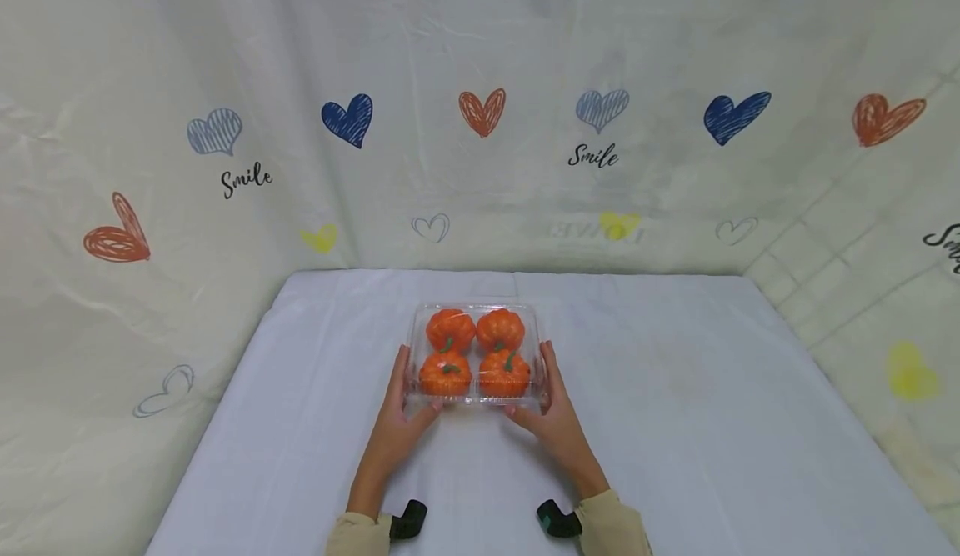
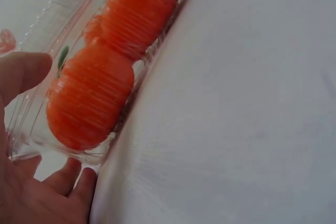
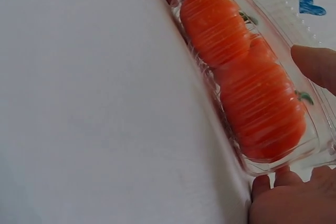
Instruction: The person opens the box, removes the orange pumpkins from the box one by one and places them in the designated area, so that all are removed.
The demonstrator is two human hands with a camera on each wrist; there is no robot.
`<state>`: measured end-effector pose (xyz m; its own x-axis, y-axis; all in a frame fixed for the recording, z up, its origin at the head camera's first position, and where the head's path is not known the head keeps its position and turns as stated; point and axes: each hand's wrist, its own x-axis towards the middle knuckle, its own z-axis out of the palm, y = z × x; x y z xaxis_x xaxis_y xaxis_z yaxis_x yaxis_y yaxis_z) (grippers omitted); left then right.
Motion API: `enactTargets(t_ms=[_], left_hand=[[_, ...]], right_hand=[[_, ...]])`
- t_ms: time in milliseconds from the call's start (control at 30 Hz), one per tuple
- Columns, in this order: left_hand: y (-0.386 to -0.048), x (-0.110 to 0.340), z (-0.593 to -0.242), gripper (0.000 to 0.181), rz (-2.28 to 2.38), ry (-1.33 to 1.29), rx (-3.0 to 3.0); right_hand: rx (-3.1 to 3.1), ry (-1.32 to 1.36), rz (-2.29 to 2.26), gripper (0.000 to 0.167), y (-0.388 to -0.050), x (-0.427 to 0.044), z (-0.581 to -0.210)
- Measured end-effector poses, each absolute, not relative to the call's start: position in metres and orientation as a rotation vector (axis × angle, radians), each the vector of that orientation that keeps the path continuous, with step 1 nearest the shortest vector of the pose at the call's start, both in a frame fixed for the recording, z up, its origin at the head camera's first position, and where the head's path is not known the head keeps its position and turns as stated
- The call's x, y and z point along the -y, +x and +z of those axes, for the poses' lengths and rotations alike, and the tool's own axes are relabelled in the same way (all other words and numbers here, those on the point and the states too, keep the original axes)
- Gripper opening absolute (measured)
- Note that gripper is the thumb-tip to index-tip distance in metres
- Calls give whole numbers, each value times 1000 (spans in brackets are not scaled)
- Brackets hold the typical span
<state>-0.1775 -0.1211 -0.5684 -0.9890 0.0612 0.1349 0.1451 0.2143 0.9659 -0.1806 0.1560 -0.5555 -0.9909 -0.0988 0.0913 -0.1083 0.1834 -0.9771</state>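
A clear plastic clamshell box (image 1: 414,323) stands on the white-covered table, with several small orange pumpkins (image 1: 504,375) with green stems inside in two rows. My left hand (image 1: 396,435) holds its left side, fingers along that side and thumb near the front left corner. On the opposite side, my right hand (image 1: 561,435) grips the box in mirrored fashion. Both wrist views show ridged clear plastic over the pumpkins, fingertips low against the end walls and the thumbs above. I cannot tell whether the lid is latched.
White cloth covers the table (image 1: 697,389). Behind it and at both sides hangs a pale curtain (image 1: 420,31) printed with hearts and the word "Smile". A dark device (image 1: 408,520) sits at the left sleeve and another (image 1: 558,520) at the right.
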Motion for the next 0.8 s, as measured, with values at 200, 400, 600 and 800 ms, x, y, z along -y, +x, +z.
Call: enactTargets(t_ms=[200, 400, 600, 800], left_hand=[[-180, 114, -566, 85, -1827, -220, 2385], [-185, 110, -566, 74, -1770, -198, 2343], [-193, 112, -568, 64, -1749, -162, 2322], [-198, 117, -566, 60, -1689, -165, 2331]], right_hand=[[2409, 172, 1981, 111, -185, -158, -554], [2369, 131, 2031, 109, -192, -157, -555], [2334, 123, 2037, 105, -197, -154, -560], [2306, 159, 2034, 99, -201, -153, -559]])
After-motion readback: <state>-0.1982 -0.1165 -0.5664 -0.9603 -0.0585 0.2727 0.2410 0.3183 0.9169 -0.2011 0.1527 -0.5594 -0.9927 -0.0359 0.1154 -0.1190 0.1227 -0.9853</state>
